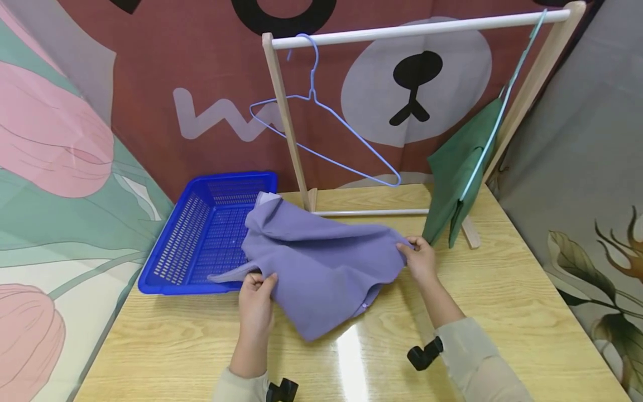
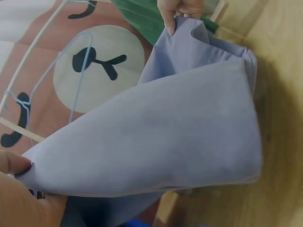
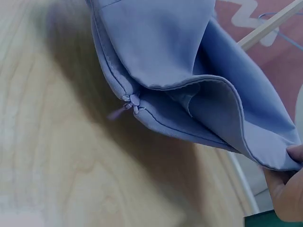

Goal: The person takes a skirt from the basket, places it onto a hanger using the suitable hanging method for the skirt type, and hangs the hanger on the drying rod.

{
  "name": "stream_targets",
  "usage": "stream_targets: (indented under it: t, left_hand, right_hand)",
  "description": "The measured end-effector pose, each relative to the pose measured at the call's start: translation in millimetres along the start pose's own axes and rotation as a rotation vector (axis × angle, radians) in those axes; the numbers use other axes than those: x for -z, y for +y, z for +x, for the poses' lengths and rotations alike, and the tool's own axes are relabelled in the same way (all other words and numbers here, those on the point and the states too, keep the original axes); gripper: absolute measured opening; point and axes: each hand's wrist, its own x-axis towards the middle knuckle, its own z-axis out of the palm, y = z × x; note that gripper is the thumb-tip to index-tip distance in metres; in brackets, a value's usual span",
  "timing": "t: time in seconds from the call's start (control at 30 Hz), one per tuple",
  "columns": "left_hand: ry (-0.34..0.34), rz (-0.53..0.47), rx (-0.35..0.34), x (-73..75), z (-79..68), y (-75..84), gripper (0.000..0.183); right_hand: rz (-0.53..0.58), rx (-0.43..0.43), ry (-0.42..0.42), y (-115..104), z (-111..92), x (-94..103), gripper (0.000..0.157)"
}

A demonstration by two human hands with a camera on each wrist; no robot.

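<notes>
A purple garment (image 1: 331, 268) is held up between both hands, over the table and partly over the basket's right side. My left hand (image 1: 257, 307) pinches its near left edge between thumb and fingers. At the opposite end, my right hand (image 1: 421, 263) pinches the right corner. The right wrist view shows an open hem with folds and a small zipper pull (image 3: 134, 100) at the seam. One broad smooth panel of the garment (image 2: 156, 132) fills much of the left wrist view. At its far left, a pale strip of the garment trails over the basket rim.
A blue plastic basket (image 1: 150, 282) stands at the left. Behind is a wooden rack with a white rail (image 1: 427, 28). A blue hanger (image 1: 346, 123) hangs there at the left; a green garment (image 1: 454, 162) hangs from a light-green hanger (image 1: 502, 111) at the right.
</notes>
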Motion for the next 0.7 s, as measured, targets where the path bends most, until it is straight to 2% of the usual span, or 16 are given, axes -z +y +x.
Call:
stream_targets:
  t: [0.03,0.07,0.17,0.27,0.3,0.43,0.57,0.7]
  left_hand:
    - [0.004,0.011,0.018,-2.0,-3.6,4.5,0.019]
    - [-0.026,-0.035,0.008,2.8,-1.3,-2.2,0.020]
    - [-0.003,0.011,0.049,4.2,-4.0,1.9,0.026]
    - [0.043,0.088,0.113,9.2,-1.7,2.3,0.036]
    - [0.088,0.162,0.163,5.4,-5.4,12.4,0.037]
    - [0.116,0.241,0.223,13.7,-1.4,16.9,0.035]
    - [0.128,0.265,0.222,23.2,2.2,21.9,0.031]
    - [0.134,0.269,0.209,32.2,7.9,27.4,0.027]
  right_hand:
    - [-0.064,-0.022,0.009,-4.5,-4.1,-2.7,0.024]
    - [-0.093,-0.029,0.013,-2.2,-3.4,-3.5,0.025]
    - [-0.133,-0.049,0.017,5.5,-2.6,-6.6,0.023]
    - [-0.157,-0.048,0.030,14.6,-3.1,-10.4,0.021]
    - [-0.160,-0.050,0.028,17.9,-3.4,-11.7,0.020]
    - [-0.174,-0.065,0.031,29.2,-6.1,-17.9,0.021]
    - [-0.107,-0.145,-0.012,35.2,-10.8,-22.1,0.028]
    - [-0.013,-0.255,-0.089,36.3,-19.4,-23.9,0.038]
